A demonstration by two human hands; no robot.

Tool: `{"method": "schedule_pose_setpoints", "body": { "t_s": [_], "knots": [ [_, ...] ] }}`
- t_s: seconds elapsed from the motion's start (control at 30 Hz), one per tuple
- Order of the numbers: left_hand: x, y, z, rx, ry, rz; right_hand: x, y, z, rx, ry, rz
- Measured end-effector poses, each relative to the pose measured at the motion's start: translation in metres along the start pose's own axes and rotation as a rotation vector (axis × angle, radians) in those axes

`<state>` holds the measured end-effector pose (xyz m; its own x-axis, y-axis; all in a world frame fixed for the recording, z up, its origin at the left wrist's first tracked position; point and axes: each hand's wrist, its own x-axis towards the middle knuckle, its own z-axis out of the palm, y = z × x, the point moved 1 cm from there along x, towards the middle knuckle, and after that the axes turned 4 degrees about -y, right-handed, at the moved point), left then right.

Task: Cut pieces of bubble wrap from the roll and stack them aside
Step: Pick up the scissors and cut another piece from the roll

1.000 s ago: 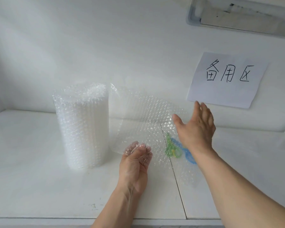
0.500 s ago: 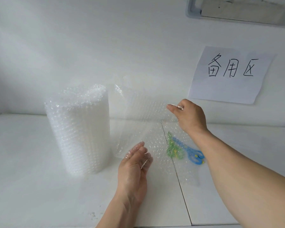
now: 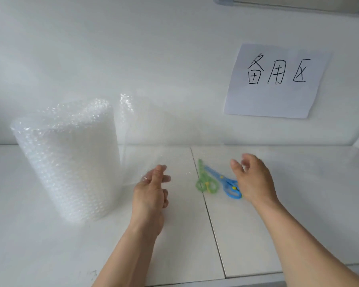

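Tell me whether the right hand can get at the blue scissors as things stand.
Probably yes. The right hand hovers open right beside the blue scissors, which lie flat on the table next to the green scissors. Nothing solid blocks the handles, though blurred bubble wrap may drape over them.

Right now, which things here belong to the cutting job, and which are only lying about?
For the job:
- bubble wrap roll, upright
- loose sheet pulled from it
- green scissors
- blue scissors

Not for the job:
- paper sign on the wall
- grey fixture above
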<state>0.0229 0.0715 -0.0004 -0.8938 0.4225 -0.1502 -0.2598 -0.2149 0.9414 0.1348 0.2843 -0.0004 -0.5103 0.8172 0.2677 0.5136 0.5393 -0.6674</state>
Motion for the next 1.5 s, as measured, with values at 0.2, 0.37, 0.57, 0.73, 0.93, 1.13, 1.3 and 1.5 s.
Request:
{"method": "schedule_pose_setpoints", "body": {
  "t_s": [0.2,0.37,0.57,0.73,0.93,1.13,1.3,1.5],
  "knots": [
    [0.000,0.001,0.000,-0.032,0.027,0.007,-0.020,0.018,-0.004,-0.211,-0.237,-0.108],
    [-0.001,0.002,0.001,-0.024,0.019,-0.003,-0.018,0.007,-0.012,-0.322,-0.336,-0.097],
    [-0.001,0.001,0.002,-0.019,0.002,-0.007,-0.015,-0.004,-0.016,-0.351,-0.438,-0.037],
    [0.000,0.000,0.001,-0.021,-0.010,-0.029,-0.014,-0.007,-0.017,-0.409,-0.504,0.007],
    [-0.001,0.000,0.001,-0.012,-0.019,-0.035,-0.022,-0.005,-0.018,0.003,-0.537,0.131],
    [0.002,-0.002,0.001,-0.006,-0.034,-0.046,-0.048,-0.019,-0.014,0.590,-0.537,0.264],
    [0.005,-0.006,0.001,0.002,-0.026,-0.048,-0.070,-0.023,-0.018,0.898,-0.505,0.310],
    [0.005,-0.005,0.006,-0.026,-0.032,-0.076,-0.096,-0.038,-0.024,1.070,-0.803,0.271]
  ]
}}
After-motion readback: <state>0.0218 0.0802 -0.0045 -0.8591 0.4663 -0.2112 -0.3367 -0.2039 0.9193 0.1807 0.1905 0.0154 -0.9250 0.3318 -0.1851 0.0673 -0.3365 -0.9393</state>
